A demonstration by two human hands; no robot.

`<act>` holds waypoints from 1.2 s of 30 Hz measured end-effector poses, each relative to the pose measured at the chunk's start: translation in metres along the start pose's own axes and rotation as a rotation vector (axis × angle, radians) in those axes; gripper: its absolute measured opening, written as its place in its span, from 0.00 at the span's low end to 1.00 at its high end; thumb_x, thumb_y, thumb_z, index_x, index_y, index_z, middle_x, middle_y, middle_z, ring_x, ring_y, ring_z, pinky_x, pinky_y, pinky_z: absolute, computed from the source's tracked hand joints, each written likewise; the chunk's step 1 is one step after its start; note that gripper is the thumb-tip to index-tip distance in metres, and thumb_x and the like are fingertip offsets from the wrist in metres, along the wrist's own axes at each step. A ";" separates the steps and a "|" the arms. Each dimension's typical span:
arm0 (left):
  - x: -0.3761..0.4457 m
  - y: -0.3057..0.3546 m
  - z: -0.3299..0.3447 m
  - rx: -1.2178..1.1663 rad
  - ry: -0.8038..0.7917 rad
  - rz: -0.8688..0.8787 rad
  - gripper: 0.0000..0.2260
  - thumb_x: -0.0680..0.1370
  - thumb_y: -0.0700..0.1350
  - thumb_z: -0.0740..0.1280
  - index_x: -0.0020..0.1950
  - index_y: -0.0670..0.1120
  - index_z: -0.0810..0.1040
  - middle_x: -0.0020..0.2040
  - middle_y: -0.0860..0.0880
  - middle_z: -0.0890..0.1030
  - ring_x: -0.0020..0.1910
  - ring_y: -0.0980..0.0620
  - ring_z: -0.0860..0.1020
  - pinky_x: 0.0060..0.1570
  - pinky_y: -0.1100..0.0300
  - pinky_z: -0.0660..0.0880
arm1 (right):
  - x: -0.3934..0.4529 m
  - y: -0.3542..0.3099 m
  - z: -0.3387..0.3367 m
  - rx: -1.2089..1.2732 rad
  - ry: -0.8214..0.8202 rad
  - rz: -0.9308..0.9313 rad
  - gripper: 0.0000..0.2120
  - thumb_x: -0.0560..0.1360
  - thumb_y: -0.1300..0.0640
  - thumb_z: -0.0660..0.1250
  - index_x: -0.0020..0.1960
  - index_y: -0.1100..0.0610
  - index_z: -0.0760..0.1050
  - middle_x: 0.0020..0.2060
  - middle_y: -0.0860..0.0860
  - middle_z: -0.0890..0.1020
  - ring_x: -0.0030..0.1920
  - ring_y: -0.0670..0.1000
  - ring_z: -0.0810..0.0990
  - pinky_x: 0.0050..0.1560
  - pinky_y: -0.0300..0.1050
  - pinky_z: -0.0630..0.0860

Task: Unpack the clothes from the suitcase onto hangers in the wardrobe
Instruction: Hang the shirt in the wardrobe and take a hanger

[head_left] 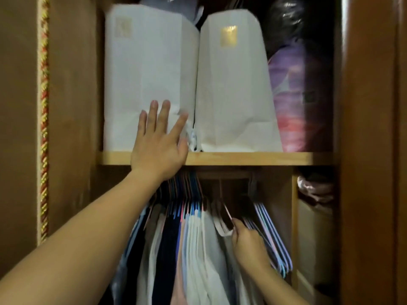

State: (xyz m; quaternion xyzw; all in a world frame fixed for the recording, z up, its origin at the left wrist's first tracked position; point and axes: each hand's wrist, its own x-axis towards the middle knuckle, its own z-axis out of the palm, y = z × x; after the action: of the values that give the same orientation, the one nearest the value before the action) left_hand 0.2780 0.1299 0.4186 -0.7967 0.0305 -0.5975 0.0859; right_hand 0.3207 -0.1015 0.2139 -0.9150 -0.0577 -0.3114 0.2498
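Observation:
I face the open wardrobe. My left hand (159,139) is raised with straight, spread fingers in front of the wooden shelf (253,158) and the left white paper bag (147,73). Below the shelf, several clothes (193,249) hang tightly packed on coloured hangers (187,199). My right hand (247,243) grips the shoulder of a dark hanger with a white garment (224,227) at the right end of the row. To its right hang several bare pale hangers (273,234). The suitcase is out of view.
A second white paper bag (235,89) and a purple-pink plastic-wrapped bundle (295,102) stand on the shelf. The wardrobe door (372,150) is at the right; a brown panel with a red-yellow cord (44,128) is at the left. A side compartment (315,227) holds bags.

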 end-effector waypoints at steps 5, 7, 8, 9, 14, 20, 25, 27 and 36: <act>0.001 0.002 0.003 0.007 0.028 -0.014 0.28 0.82 0.58 0.47 0.83 0.55 0.52 0.83 0.44 0.44 0.81 0.42 0.39 0.79 0.41 0.42 | -0.036 -0.002 0.024 0.472 -0.023 0.095 0.26 0.76 0.66 0.62 0.71 0.50 0.72 0.58 0.49 0.74 0.59 0.50 0.75 0.63 0.40 0.70; 0.001 0.004 0.002 0.009 0.024 -0.021 0.27 0.82 0.57 0.48 0.82 0.55 0.54 0.83 0.43 0.44 0.81 0.41 0.40 0.79 0.40 0.43 | -0.036 -0.012 0.024 0.574 -0.129 0.108 0.27 0.75 0.67 0.62 0.69 0.45 0.71 0.57 0.46 0.76 0.59 0.49 0.75 0.61 0.40 0.71; 0.001 0.003 0.002 0.014 0.020 -0.021 0.27 0.82 0.57 0.49 0.82 0.55 0.55 0.83 0.43 0.44 0.81 0.41 0.40 0.79 0.40 0.43 | -0.034 -0.023 0.022 0.612 -0.216 0.088 0.27 0.75 0.67 0.62 0.66 0.41 0.70 0.54 0.43 0.78 0.56 0.47 0.77 0.57 0.39 0.73; 0.001 0.004 0.001 0.014 0.019 -0.021 0.27 0.82 0.57 0.49 0.82 0.55 0.55 0.83 0.43 0.45 0.81 0.41 0.40 0.79 0.40 0.43 | -0.031 -0.031 0.022 0.627 -0.288 0.049 0.28 0.74 0.67 0.61 0.64 0.38 0.70 0.51 0.40 0.81 0.52 0.46 0.79 0.52 0.38 0.75; -0.001 0.006 -0.001 0.002 0.020 -0.035 0.27 0.81 0.55 0.50 0.82 0.55 0.57 0.83 0.42 0.45 0.82 0.40 0.41 0.79 0.40 0.44 | -0.025 -0.055 0.019 0.566 -0.536 -0.153 0.30 0.75 0.63 0.61 0.73 0.40 0.68 0.55 0.41 0.83 0.55 0.45 0.82 0.55 0.38 0.79; -0.004 0.012 0.004 -0.017 0.051 -0.078 0.27 0.81 0.53 0.50 0.81 0.55 0.57 0.83 0.42 0.46 0.82 0.39 0.42 0.79 0.39 0.45 | -0.030 0.008 -0.016 0.159 -0.267 -0.134 0.18 0.80 0.56 0.65 0.70 0.51 0.73 0.66 0.46 0.74 0.66 0.49 0.72 0.64 0.42 0.71; -0.004 0.012 0.003 -0.015 0.053 -0.073 0.27 0.81 0.54 0.50 0.81 0.55 0.57 0.83 0.42 0.46 0.81 0.39 0.42 0.79 0.39 0.45 | -0.016 0.038 -0.030 -0.695 0.004 -0.079 0.21 0.61 0.66 0.73 0.54 0.60 0.77 0.47 0.60 0.77 0.47 0.62 0.74 0.44 0.55 0.69; -0.003 0.012 0.003 -0.016 0.056 -0.076 0.27 0.80 0.54 0.50 0.81 0.55 0.59 0.83 0.42 0.46 0.82 0.39 0.42 0.79 0.39 0.45 | -0.008 0.036 -0.032 -0.777 0.017 -0.109 0.26 0.66 0.66 0.71 0.63 0.62 0.75 0.51 0.60 0.78 0.49 0.61 0.77 0.45 0.54 0.73; -0.003 0.011 0.003 -0.012 0.046 -0.074 0.27 0.80 0.54 0.51 0.80 0.55 0.58 0.83 0.42 0.46 0.81 0.39 0.42 0.79 0.39 0.46 | -0.005 0.036 -0.028 -0.850 -0.079 -0.022 0.17 0.62 0.70 0.76 0.50 0.65 0.80 0.42 0.60 0.80 0.38 0.59 0.81 0.30 0.48 0.77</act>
State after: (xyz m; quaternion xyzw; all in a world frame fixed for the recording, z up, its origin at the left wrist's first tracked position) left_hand 0.2809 0.1204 0.4128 -0.7838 0.0065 -0.6182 0.0582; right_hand 0.3107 -0.1458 0.2144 -0.9472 0.0566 -0.2747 -0.1552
